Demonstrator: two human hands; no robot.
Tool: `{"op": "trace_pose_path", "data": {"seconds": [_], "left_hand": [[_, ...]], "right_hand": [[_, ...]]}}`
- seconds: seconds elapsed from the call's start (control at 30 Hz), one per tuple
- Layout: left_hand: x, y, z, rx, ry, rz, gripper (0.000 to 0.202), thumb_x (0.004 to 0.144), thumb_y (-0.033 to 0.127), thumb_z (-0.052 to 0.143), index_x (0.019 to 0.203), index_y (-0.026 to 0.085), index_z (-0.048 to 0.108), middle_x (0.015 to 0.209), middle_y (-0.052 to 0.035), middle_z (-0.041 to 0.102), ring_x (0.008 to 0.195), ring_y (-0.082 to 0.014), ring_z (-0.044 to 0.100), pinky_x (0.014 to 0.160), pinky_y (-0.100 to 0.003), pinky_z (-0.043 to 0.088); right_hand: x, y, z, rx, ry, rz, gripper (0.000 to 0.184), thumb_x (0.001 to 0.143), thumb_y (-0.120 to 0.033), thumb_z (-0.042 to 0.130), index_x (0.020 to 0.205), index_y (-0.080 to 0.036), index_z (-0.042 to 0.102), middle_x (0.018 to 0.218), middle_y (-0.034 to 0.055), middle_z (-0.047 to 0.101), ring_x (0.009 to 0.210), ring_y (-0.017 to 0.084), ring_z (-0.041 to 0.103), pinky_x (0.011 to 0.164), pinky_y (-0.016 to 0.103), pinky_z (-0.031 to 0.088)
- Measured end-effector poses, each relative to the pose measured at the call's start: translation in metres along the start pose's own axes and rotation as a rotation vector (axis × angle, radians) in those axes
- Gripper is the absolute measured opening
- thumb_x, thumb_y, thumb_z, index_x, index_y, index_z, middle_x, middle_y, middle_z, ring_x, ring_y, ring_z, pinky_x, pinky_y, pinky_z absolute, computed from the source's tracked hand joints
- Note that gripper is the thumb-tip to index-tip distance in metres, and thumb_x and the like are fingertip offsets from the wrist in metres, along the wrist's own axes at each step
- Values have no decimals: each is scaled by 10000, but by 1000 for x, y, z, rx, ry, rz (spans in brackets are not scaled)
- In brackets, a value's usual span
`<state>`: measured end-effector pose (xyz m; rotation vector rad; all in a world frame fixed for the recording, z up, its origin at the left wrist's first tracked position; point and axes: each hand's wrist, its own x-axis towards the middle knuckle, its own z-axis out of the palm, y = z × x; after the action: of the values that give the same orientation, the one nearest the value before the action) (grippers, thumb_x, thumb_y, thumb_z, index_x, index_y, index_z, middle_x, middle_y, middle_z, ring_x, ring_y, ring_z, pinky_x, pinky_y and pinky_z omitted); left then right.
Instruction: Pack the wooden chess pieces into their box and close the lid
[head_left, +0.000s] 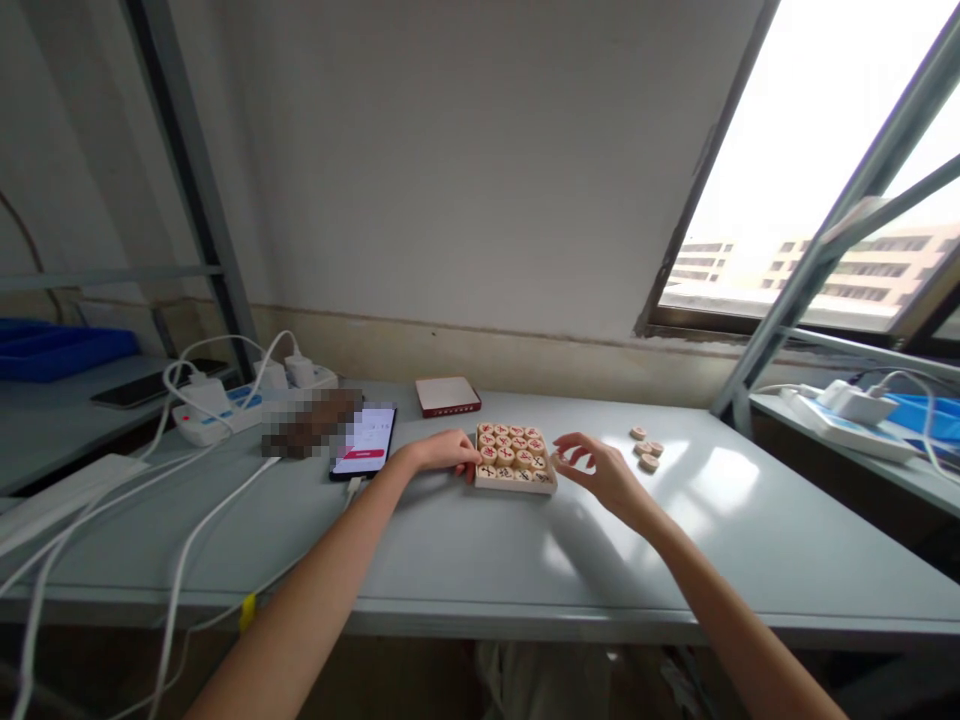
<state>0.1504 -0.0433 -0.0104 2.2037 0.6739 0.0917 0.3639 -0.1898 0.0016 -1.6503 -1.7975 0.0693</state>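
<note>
A shallow box (514, 483) sits on the table, filled with rows of round wooden Chinese chess pieces (523, 458) marked in red and black. My left hand (448, 452) has its curled fingers at the box's left wall and holds it there; part of the fingertips is hidden. On the other side, my right hand (598, 468) is beside the box's right edge, its curved fingers and thumb apart, with nothing visible between them. Whether its thumb touches the box I cannot tell. Several loose chess pieces (649, 462) lie to the right, beyond my right hand.
Behind the box lies a red-edged lid (448, 396). A lit phone (365, 440) with a cable is on the left, near a blurred brown object (313, 424) and a power strip (202, 427) with white cables. Metal posts (780, 290) frame the table's right end.
</note>
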Motion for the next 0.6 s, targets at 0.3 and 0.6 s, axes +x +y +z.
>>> {"op": "trace_pose_path", "data": {"seconds": [0.3,0.6], "left_hand": [[0,0,-1,26,9,29,335,702,358,451,557,113,628,484,-5,536,461,-82,409,516,-209,315],[-1,-1,-1,8,-4,35,328,697,356,466,551,113,630,522,-13,570,477,-83,418,537,-211,321]], "right_hand": [[12,-5,25,-52,-15,-33,92,739,-221,485,810,-193,537,847,36,586,696,134,557,673,287,442],[14,-4,23,-207,-125,-51,108,751,-228,466,802,-194,555,823,54,576,694,162,544,671,302,427]]}}
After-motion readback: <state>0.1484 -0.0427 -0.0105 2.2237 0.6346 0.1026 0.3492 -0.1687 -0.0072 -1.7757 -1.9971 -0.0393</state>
